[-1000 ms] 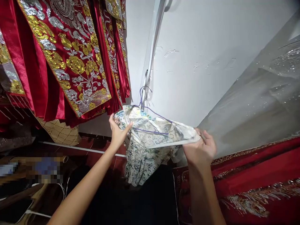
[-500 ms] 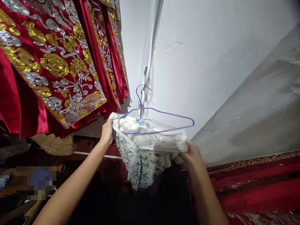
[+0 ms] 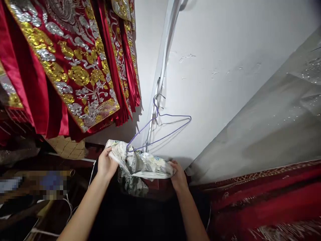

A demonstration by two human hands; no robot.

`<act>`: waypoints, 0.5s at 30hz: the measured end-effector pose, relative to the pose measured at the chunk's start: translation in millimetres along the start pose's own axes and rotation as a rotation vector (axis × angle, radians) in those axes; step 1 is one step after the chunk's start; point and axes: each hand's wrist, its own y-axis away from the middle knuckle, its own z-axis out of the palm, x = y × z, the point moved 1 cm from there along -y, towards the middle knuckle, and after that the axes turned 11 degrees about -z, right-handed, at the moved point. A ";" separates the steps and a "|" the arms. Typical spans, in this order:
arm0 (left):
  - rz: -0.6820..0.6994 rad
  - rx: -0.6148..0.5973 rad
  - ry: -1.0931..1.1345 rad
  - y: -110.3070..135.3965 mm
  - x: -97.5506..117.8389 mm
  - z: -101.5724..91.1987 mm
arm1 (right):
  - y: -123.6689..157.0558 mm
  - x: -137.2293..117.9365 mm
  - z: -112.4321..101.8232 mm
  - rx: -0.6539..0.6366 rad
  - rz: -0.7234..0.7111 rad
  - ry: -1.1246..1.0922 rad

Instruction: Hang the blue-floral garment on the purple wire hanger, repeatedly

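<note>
A white garment with a green-blue floral print [image 3: 156, 164] hangs between my two hands, its open upper edge held wide and facing up. My left hand [image 3: 107, 164] is closed on the left end of that edge. The right end is pinched in my right hand [image 3: 177, 173]. A thin purple wire hanger [image 3: 157, 114] is hooked on a metal wall fitting. Its left corner dips into the garment's opening, while the right corner stands out free against the wall. The lower part of the garment is partly hidden in shadow.
Red satin costumes with gold and silver sequins [image 3: 80, 75] hang at the upper left. A metal strip [image 3: 164, 57] runs up the white wall [image 3: 213, 50]. Grey plastic sheeting [image 3: 271, 127] covers the right side, above red cloth [image 3: 271, 201]. A pixelated patch blurs the lower left.
The garment has come lower and its right end has moved left, off the hanger's right side. The hanger has turned and tilted, its left corner now lower. My right hand has moved left and down.
</note>
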 end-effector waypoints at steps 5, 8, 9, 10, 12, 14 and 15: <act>0.146 -0.064 -0.288 69.0 -27.9 -27.6 | 74.8 -0.6 -11.2 -0.010 -0.278 0.334; 0.307 -0.226 -0.715 97.8 -51.3 -26.5 | 107.7 -6.2 19.6 -0.493 -0.032 0.298; 0.338 -0.312 -0.871 105.1 -59.4 -23.2 | 115.4 -10.2 32.1 -0.607 0.051 0.254; 0.355 -0.394 -1.017 111.4 -67.0 -19.1 | 121.2 -15.1 43.5 -0.671 0.102 0.207; 0.377 -0.508 -1.237 120.6 -78.6 -10.3 | 128.1 -25.0 59.4 -0.677 0.137 0.132; 0.388 -0.561 -1.347 125.4 -83.7 -2.4 | 131.5 -31.4 63.4 -0.596 0.154 0.096; 0.381 -0.583 -1.371 126.3 -83.8 0.7 | 133.1 -32.2 61.5 -0.547 0.185 0.075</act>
